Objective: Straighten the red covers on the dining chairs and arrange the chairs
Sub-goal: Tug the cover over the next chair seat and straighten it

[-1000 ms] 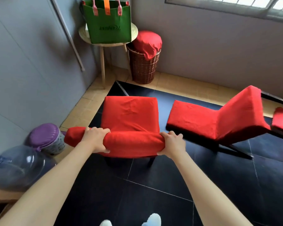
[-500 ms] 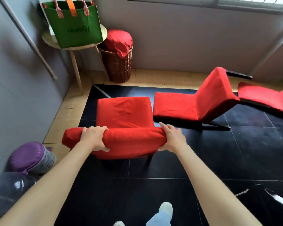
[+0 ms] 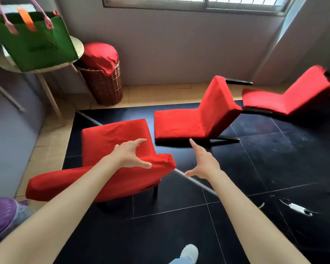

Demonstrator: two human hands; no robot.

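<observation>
A red-covered chair [image 3: 111, 138] stands upright just in front of me, its backrest top [image 3: 95, 180] nearest to me. My left hand [image 3: 131, 154] hovers open above the backrest, thumb and fingers spread, holding nothing. My right hand [image 3: 202, 162] is open too, in the air to the right of the backrest, clear of it. A second red-covered chair [image 3: 196, 117] lies tipped on its side on the black floor beyond my hands. A third red-covered chair [image 3: 286, 98] lies tipped at the far right by the wall.
A wicker basket [image 3: 103, 86] with red cloth on top stands by the back wall. A small round table [image 3: 72, 54] carries a green bag [image 3: 32, 44]. A purple-lidded container [image 3: 2, 212] sits at the left. A thin metal rod [image 3: 196, 183] lies across the floor.
Both hands have let go of the near chair's backrest and opened. They now reach forward toward the tipped second chair. My view has swung right.
</observation>
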